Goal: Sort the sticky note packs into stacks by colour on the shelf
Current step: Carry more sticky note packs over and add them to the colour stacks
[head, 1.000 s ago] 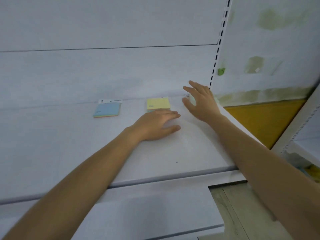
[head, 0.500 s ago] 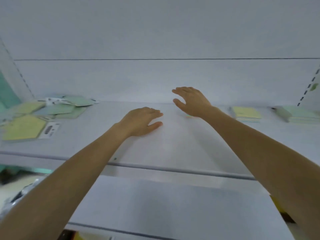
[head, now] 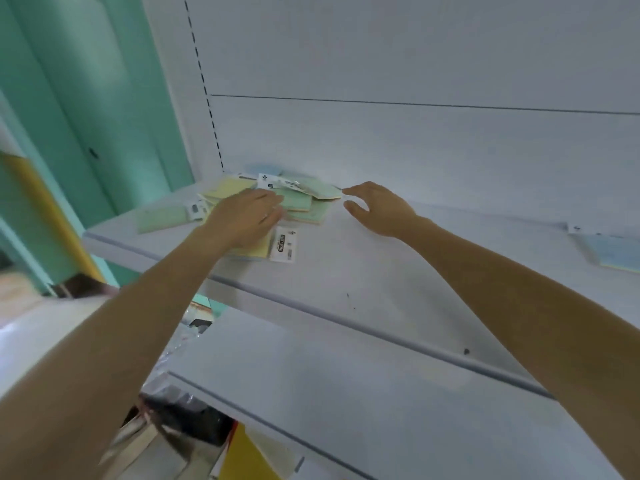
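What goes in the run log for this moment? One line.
stage: sorting unfinished | left hand: on mixed pile | right hand: open, empty, beside pile | blue pack: apart, far right

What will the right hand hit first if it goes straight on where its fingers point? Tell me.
Probably the green pack at the pile's right edge: the right hand points left at it, fingertips just short of touching. Depth is unclear.

The white shelf point(head: 346, 271) bears a loose pile of green and yellow sticky note packs point(head: 304, 202) at its left end and a blue pack point(head: 613, 252) far right.
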Available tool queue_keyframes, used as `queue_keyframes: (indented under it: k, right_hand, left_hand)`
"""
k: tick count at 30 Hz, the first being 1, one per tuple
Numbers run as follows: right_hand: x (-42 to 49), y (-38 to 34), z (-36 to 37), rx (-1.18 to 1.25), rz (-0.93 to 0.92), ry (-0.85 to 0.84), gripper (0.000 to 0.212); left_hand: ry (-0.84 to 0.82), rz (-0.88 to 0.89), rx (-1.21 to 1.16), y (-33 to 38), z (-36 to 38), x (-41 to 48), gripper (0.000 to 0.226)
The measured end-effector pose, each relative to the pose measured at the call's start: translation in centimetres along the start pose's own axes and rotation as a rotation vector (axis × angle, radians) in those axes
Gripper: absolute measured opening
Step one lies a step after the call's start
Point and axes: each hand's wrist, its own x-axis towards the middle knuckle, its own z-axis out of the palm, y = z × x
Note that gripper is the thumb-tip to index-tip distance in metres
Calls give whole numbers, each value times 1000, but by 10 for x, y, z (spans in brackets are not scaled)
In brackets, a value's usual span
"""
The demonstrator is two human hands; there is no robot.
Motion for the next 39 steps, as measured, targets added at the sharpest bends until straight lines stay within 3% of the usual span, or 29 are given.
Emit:
queue_keyframes:
  k: [12, 20, 28, 33, 39]
  right_hand:
    - [115, -10, 45, 190, 342, -11, 54]
    - [124, -28, 58, 275, 420, -9, 52]
    - [115, -53, 55, 652, 531, 105, 28]
    - [116, -67, 66, 690, 648, 300, 20]
    - [114, -62, 74, 553, 707, 336, 45]
  left_hand:
    - [-77, -180, 9, -119, 10, 64, 46]
    - [-165, -156, -60, -166, 33, 128, 48]
    - [-235, -150, -333, -182, 58, 184, 50]
    - [-169, -116, -498, -171, 64, 199, 53]
    - [-62, -95, -828, -181, 64, 212, 50]
